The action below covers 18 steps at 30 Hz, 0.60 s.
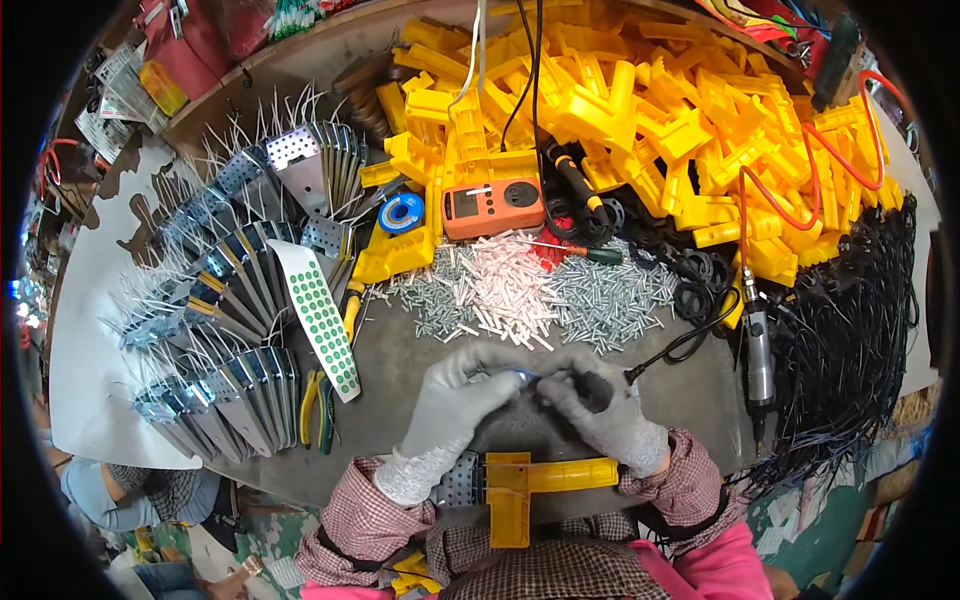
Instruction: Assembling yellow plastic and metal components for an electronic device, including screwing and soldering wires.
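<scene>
Both hands wear grey gloves and meet above the middle of the grey work surface (400,440). The thumb and fingers of my left hand (462,392) are pinched together beside a small blue and dark piece (526,377), whose kind I cannot make out. My right hand (608,408) is curled against the same spot, around the end of a black cable (668,354) that trails off to the right. Below the hands, close to my body, lies a yellow plastic housing (510,490) joined to a perforated metal plate (460,482).
Beyond the hands lie piles of silver screws (612,300) and pink-white sleeves (505,285). An orange meter (492,207), solder spool (401,213) and yellow housings (640,110) stand behind. Metal plates with wires (225,265) and pliers (318,408) are left; a screwdriver (759,350) and black cables (850,340) right.
</scene>
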Tool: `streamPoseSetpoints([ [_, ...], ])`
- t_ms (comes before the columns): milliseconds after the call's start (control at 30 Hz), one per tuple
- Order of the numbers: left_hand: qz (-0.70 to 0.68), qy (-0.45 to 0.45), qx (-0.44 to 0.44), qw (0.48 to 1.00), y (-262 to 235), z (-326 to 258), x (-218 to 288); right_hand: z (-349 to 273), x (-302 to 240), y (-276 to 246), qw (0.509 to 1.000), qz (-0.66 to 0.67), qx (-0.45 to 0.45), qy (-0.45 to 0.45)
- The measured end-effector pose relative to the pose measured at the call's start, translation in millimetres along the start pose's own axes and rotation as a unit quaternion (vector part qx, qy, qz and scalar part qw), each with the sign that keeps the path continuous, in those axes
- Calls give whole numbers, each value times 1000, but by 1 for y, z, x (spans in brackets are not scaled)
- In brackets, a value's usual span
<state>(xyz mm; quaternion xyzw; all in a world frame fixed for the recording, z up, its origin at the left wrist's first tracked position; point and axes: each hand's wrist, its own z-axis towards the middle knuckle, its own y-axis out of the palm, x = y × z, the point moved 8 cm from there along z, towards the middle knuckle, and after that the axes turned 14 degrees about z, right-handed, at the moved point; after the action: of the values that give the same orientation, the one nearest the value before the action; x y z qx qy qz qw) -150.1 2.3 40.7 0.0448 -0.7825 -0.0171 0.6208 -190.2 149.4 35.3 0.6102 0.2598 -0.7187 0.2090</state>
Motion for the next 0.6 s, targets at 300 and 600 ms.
streamPoseSetpoints([
  [300, 15, -45, 73, 996, -17, -15, -22, -5, -9, -6, 992, -97, 59, 62],
  [600, 105, -23, 65, 992, -16, -19, -14, -9, -17, -6, 979, -134, 103, -112],
])
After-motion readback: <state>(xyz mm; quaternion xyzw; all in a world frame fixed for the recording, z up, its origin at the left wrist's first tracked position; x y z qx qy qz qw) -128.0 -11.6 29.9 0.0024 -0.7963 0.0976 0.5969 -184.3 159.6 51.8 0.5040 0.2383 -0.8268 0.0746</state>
